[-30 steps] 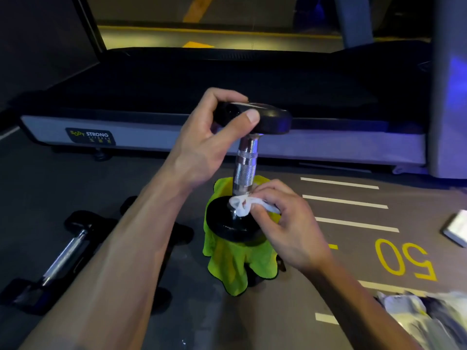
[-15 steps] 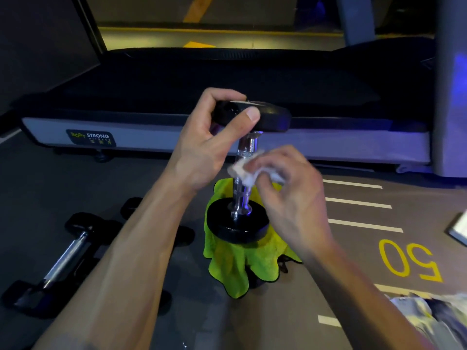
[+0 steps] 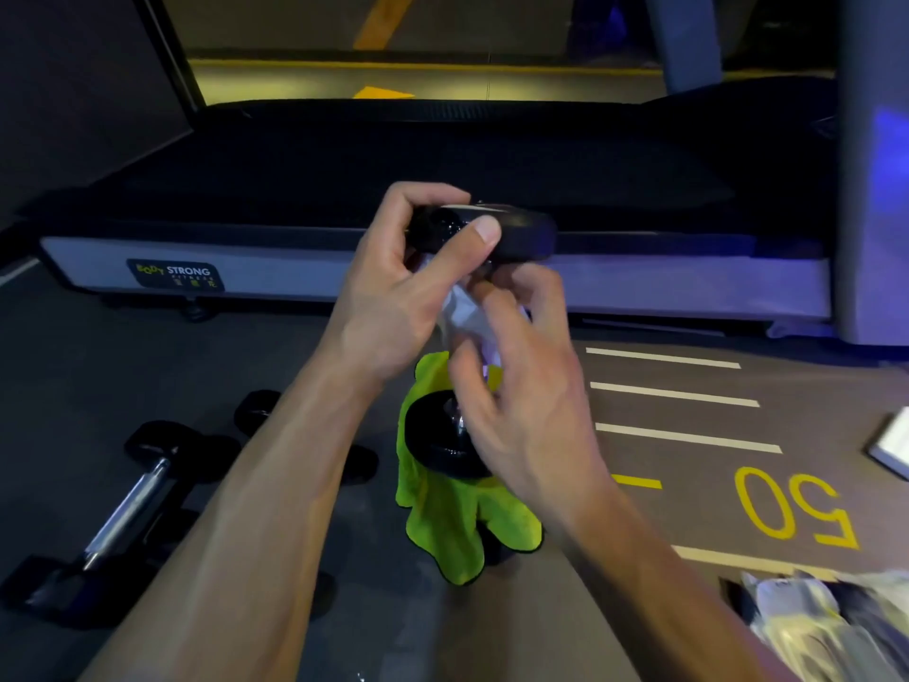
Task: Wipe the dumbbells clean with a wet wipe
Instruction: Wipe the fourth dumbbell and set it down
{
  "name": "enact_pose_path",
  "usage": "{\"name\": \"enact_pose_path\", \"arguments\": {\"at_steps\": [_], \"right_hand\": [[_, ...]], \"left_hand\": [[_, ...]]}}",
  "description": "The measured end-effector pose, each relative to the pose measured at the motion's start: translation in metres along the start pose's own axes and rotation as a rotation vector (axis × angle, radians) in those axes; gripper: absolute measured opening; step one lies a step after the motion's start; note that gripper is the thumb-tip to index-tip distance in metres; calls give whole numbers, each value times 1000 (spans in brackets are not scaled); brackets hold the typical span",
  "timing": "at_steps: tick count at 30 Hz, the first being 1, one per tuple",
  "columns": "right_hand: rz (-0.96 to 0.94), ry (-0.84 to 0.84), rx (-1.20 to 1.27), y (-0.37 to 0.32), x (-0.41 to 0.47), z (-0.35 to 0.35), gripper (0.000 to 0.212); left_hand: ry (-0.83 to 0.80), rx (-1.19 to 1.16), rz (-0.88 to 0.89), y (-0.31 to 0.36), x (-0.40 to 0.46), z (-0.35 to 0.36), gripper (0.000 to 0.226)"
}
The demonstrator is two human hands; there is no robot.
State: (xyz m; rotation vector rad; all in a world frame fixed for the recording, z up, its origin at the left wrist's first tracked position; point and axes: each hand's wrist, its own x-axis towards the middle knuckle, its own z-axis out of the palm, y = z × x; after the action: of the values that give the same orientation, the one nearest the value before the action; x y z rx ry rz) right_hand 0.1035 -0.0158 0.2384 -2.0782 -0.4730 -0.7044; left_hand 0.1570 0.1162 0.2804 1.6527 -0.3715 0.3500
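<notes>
**Wiping the Handle of a Standing Dumbbell**

Other dumbbells (image 3: 118, 504) lie on the floor (image 3: 236, 347) to the left, partly hidden behind the left arm. Each has black ends and a shiny metal bar. A bright green cloth (image 3: 457, 524) sits on the floor in the middle. It is draped over something dark that I cannot make out. At the bottom right is a crinkly plastic pack (image 3: 811, 627). A flat white thing (image 3: 893, 443) pokes in at the right edge.

The dumbbell (image 3: 521, 228) being cleaned stands upright on top of the green cloth. Its two round ends are black. The right hand hides most of the metal bar between them, so only a bit of shine shows near the lower end.

The left hand (image 3: 393, 292) grips the top end, with its fingers curled over the rim and the thumb pressed on the side. The right hand (image 3: 521, 386) has its fingers curled round a white wet wipe (image 3: 465, 312), and holds it against the bar just under the top end.

The floor is dark grey on the left. On the right it is brown, with white lines and a yellow "50" painted on it. A big treadmill (image 3: 442, 199) with a black belt and a grey side runs across behind the hands. The room is dim, with a blue glow on the right.
</notes>
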Motion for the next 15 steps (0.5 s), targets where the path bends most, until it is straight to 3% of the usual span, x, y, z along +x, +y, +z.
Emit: {"name": "enact_pose_path", "arguments": {"at_steps": [3, 6, 11, 15], "right_hand": [[13, -85, 22, 10, -29, 6, 55], [32, -108, 0, 17, -49, 3, 53], [25, -19, 40, 3, -13, 5, 57], [17, -28, 73, 9, -32, 12, 50]], "left_hand": [[41, -8, 10, 0, -1, -3, 31], [49, -40, -6, 0, -5, -5, 30], [37, -30, -2, 2, -8, -6, 39], [48, -32, -3, 1, -9, -6, 40]]}}
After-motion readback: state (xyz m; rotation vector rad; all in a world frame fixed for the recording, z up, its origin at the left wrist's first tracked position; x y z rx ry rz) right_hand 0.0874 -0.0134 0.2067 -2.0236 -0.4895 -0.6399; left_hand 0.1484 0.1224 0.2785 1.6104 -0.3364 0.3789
